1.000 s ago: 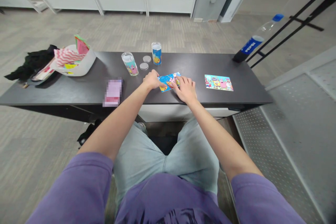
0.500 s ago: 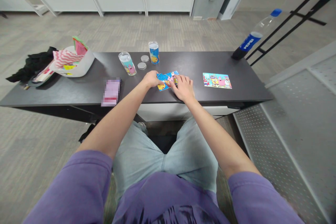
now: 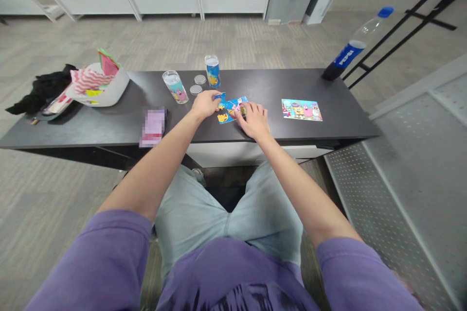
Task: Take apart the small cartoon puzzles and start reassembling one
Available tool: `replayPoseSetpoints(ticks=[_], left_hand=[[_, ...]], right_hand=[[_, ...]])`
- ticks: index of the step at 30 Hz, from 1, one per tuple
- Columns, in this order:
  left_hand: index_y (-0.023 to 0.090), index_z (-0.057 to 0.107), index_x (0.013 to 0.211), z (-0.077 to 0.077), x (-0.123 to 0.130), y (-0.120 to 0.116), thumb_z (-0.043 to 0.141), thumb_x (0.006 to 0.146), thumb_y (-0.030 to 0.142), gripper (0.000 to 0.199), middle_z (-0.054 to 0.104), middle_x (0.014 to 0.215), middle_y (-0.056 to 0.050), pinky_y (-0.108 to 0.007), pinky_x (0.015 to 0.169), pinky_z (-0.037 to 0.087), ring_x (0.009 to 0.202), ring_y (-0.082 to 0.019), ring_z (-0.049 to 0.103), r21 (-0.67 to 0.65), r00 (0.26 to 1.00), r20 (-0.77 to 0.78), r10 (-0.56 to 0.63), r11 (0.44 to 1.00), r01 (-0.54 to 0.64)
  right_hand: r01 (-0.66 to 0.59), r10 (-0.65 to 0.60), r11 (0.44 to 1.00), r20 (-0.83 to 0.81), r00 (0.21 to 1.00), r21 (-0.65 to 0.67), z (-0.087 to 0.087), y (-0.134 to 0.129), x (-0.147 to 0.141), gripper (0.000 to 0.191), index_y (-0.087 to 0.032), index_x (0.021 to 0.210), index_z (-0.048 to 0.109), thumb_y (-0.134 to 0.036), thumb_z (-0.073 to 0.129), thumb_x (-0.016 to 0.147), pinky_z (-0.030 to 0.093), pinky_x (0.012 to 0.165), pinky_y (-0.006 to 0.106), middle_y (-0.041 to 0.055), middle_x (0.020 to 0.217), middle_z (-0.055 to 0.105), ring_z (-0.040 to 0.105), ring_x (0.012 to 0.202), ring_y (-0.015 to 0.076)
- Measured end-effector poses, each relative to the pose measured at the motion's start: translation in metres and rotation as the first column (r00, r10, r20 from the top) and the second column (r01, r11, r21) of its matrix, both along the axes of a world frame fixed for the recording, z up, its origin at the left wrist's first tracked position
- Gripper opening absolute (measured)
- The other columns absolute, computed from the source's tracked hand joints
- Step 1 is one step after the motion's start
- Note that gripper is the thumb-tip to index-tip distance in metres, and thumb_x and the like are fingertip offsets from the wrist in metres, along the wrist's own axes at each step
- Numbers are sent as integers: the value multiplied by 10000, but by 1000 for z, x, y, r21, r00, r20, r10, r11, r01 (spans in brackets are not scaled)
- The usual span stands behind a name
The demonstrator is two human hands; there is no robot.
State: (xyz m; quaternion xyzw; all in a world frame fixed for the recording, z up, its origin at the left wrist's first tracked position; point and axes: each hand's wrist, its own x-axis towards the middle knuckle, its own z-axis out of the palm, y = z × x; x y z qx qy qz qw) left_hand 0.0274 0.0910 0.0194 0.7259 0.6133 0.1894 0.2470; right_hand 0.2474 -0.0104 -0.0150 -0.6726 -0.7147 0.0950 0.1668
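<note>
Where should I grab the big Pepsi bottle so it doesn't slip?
I'd wrap your hand around the blue label on the Pepsi bottle, coming from the left across the table. The bottle is tall and round, so fingers should curl around its middle, and the black bars on its right would likely get in your way.

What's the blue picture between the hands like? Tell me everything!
The blue picture lies flat, slightly aslant on the dark table and looks like card with yellow and pink cartoon shapes. The right hand rests on its right end, hiding part. The left hand holds a blue piece by its upper left corner; whether they touch is unclear.
</note>
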Motion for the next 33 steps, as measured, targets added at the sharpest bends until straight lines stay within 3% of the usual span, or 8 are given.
replayPoseSetpoints(ticks=[4,10,17,21,33], left_hand=[[316,1031,1394,0,-2,-5,814,1167,275,317,986,1483,-74,-463,1318,638,1445,-385,888,31,999,-2,-44,999,44],[248,1034,1347,6,-9,-7,776,1209,362,314,971,1495,-119,-474,1333,621,1448,-389,852,130,998,57,-2,992,-6],[195,1017,1302,5,-20,-3,891,1109,325,265,988,1225,-110,-407,1130,677,1160,-324,873,141,987,146,62,987,-83],[200,1020,1178,-2,-22,-2,841,1163,312,211,1010,1280,-103,-389,1148,685,1195,-319,911,138,976,216,32,988,-63],[234,916,1027,-28,-33,7,875,1079,212,70,913,1191,-88,-411,1149,711,1109,-270,849,229,953,301,-5,971,-68]], right_hand=[[3,-3,1000,-13,1000,23,-2,0,0,691,-197,1836,743,-572,411,1360,475,1439,657,206,1919,706,609,1733,499],[3,-3,1000,-14,1000,16,-2,0,1,692,-176,1834,742,-581,435,1364,479,1430,650,221,1924,697,606,1731,509],[-2,2,1000,-4,1000,27,-6,2,2,705,-194,1834,743,-605,412,1366,472,1435,661,220,1919,699,602,1728,513],[4,-4,1000,12,1000,27,-5,2,2,677,-164,1823,742,-582,445,1381,479,1431,620,227,1921,696,609,1736,503],[17,-17,1000,9,1000,21,-3,0,-1,627,-142,1772,776,-553,517,1378,485,1419,625,233,1887,711,615,1717,507]])
